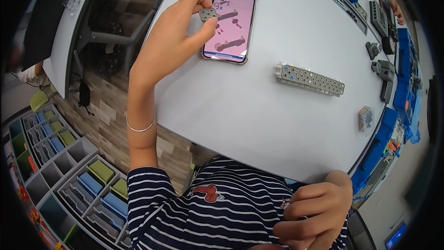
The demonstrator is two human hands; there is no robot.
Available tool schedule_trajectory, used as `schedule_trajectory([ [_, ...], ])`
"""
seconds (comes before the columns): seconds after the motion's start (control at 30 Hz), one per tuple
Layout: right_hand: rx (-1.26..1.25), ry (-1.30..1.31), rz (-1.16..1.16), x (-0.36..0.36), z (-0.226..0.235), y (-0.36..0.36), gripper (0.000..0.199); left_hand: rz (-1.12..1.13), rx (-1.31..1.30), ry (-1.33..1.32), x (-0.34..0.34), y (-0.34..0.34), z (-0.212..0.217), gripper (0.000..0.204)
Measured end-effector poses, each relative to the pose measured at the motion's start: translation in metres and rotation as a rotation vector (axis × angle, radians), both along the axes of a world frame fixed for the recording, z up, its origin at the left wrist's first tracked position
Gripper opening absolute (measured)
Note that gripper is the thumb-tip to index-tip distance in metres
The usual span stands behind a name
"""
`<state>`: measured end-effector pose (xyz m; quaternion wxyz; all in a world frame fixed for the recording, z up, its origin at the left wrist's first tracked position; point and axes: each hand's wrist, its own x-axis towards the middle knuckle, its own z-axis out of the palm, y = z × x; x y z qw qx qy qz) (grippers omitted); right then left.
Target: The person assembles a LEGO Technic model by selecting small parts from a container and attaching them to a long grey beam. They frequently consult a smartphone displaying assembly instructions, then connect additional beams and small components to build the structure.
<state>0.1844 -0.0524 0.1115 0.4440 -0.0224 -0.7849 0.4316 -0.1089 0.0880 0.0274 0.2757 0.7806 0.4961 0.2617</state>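
Observation:
My left hand (170, 37) pinches a small grey plastic building-set connector (208, 15) with several holes between thumb and index finger. It hovers over the left edge of a phone (238, 30) lying on the white table (222, 106). On the phone's pink-tinted screen are pictures of building parts. To the right of the phone lies a long grey beam assembly (314, 79) with rows of holes and a few blue pins, touched by neither hand. My right hand (319, 210) is held close to my striped shirt with its fingers curled; their inner side is hidden.
Along the table's right side are a blue tray (377, 146), a small clear box of parts (366, 120), dark grey motor-like blocks (384, 70) and a grey controller (378, 18). Another person's hand (397, 13) rests at the far right. A compartment organizer (69, 176) stands lower left.

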Motion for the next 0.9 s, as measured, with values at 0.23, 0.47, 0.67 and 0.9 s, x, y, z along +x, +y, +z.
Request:
schedule_trajectory([
  [0.23, -0.239, -0.056, 0.100, 0.000, 0.017, -0.019, 0.049, 0.035, 0.154, -0.065, 0.002, 0.005, -0.005, 0.023],
  [0.47, 0.180, -0.111, -0.277, 0.015, 0.018, -0.052, 0.056, 0.058, 0.332, -0.250, 0.002, 0.020, -0.015, 0.022],
  [0.67, 0.005, -0.271, -0.090, 0.116, 0.094, -0.083, 0.021, 0.076, 0.458, -0.310, 0.017, 0.017, -0.029, 0.029],
  [0.9, -0.343, -0.273, -0.673, 0.194, 0.044, -0.191, 0.043, 0.121, 0.966, 0.018, 0.050, 0.000, -0.019, 0.032],
])
